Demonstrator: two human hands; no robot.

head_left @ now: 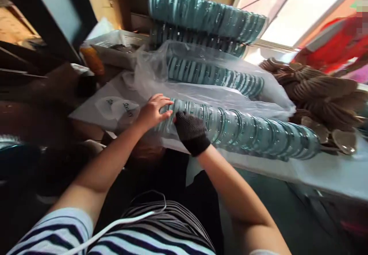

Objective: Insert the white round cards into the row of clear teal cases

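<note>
A long row of clear, bluish round containers [258,134], nested and lying on its side, runs across the white work surface in front of me. At its left end my bare left hand [156,112] curls its fingers and thumb around the outermost pieces. Just to the right, my right hand [191,130], in a dark knitted glove, touches the row with its fingers bent in. What those gloved fingers hold is hidden. Behind the row lies a thin clear plastic bag [195,92], with another nested row [212,73] inside or under it.
More nested clear rows [207,13] are piled at the back. Stacks of brown bowl-like pieces [322,90] fill the right end. At left are an open carton [115,50] and white plastic with dark lettering [117,107]. A white cable [115,224] crosses my striped shirt.
</note>
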